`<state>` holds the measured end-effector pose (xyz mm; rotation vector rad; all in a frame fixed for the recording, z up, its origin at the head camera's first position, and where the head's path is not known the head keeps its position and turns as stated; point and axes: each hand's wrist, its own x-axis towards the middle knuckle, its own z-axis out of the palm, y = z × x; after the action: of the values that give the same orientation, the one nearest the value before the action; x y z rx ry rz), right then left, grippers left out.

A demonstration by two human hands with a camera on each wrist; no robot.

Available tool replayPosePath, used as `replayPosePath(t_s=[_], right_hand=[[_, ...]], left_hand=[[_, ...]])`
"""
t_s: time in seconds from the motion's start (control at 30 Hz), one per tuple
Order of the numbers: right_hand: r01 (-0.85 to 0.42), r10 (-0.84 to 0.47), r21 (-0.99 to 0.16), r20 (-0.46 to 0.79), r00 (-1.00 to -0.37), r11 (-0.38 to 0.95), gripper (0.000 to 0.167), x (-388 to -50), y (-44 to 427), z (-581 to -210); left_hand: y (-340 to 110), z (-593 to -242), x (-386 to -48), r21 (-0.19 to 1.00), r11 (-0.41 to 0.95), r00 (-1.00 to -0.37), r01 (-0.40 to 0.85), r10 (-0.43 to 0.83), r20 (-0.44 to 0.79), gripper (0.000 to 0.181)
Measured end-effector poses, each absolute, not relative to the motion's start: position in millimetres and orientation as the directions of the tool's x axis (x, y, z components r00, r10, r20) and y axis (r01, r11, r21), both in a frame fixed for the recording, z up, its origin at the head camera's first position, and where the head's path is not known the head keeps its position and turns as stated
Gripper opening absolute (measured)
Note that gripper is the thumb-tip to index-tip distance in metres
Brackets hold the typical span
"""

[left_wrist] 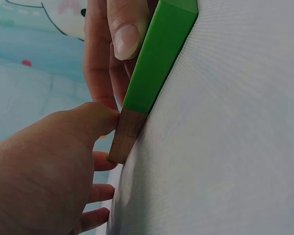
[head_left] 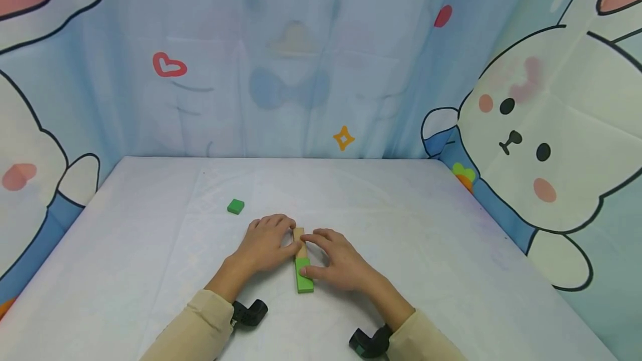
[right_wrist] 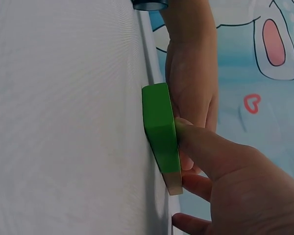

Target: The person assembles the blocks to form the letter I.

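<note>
A light green block (head_left: 304, 283) and a plain wooden block (head_left: 300, 250) lie end to end on the white table, with the wooden one farther away. My left hand (head_left: 266, 243) holds the wooden block, its thumb near the seam and its index fingertip at the far end, as the left wrist view shows. From the other side comes my right hand (head_left: 343, 261). Its thumb rests on the green block (right_wrist: 158, 115), while the index finger touches or nearly touches the wooden block (right_wrist: 174, 182). Fingers partly hide the wooden block in the head view.
Beyond the left hand, a small darker green block (head_left: 236, 206) lies apart on the white tabletop (head_left: 451, 238). A blue curtain (head_left: 281, 110) with cartoon animals hangs behind and beside the table. Each wrist wears a black camera mount.
</note>
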<state>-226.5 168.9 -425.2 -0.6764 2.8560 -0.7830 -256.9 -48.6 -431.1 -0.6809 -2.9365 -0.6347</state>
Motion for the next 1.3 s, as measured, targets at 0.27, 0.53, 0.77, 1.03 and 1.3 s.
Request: replayPosePath(t_s=[0.27,0.53,0.77,1.03,1.3], right_hand=[[-0.387,-0.442,-0.504,0.010,-0.897,0.772,0.067,-229.2,168.1,-425.6],[-0.390,-0.444,-0.510,0.017,-0.896,0.767,0.068,-226.4,169.6,-426.1],[-0.384,-0.439,-0.512,0.013,-0.898,0.769,0.068,-226.9,169.0,-425.7],[-0.382,-0.437,-0.510,0.013,-0.899,0.770,0.069,-226.4,169.5,-426.7],[-0.377,-0.432,-0.509,0.011,-0.902,0.774,0.070,-227.2,168.2,-426.7]], left_hand=[[-49.0,-430.8,-257.6,0.394,0.815,-0.904,0.425,0.403,0.142,0.041],[-49.9,-427.6,-256.5,0.423,0.806,-0.907,0.414,0.401,0.124,0.040],[-54.1,-423.5,-258.7,0.469,0.796,-0.919,0.383,0.378,0.110,0.041],[-58.3,-423.9,-261.4,0.459,0.802,-0.921,0.383,0.367,0.129,0.032],[-68.1,-419.2,-262.4,0.452,0.818,-0.934,0.356,0.329,0.141,0.029]])
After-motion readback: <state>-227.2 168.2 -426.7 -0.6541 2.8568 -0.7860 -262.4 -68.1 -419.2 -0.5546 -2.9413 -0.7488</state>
